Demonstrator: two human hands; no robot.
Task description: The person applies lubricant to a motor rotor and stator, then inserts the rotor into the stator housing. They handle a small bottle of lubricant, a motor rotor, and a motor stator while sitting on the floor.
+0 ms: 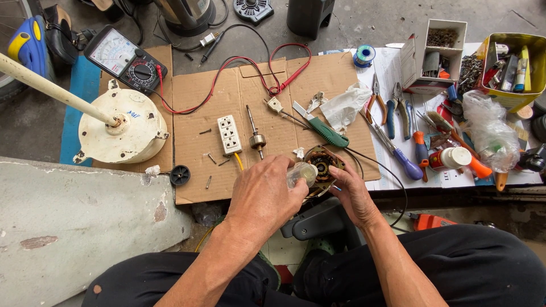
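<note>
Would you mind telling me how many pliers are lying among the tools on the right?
2: orange-handled pliers beside the crumpled white paper, and blue-handled pliers just right of them. More may be hidden in the yellow box.

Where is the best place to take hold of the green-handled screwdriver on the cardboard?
Probably the green handle, from above, fingers closing across it. It lies flat with its thick ridged grip bare, while the blade end points toward the plug and white rag, where things crowd it.

A small repair workshop on a concrete floor is showing itself around the flattened brown cardboard sheet (318,79): a black analogue multimeter (125,57) is lying at its far-left corner, while pliers (377,102), screwdrivers (395,150) and a yellow tin of parts (512,71) are crowding its right.
</note>
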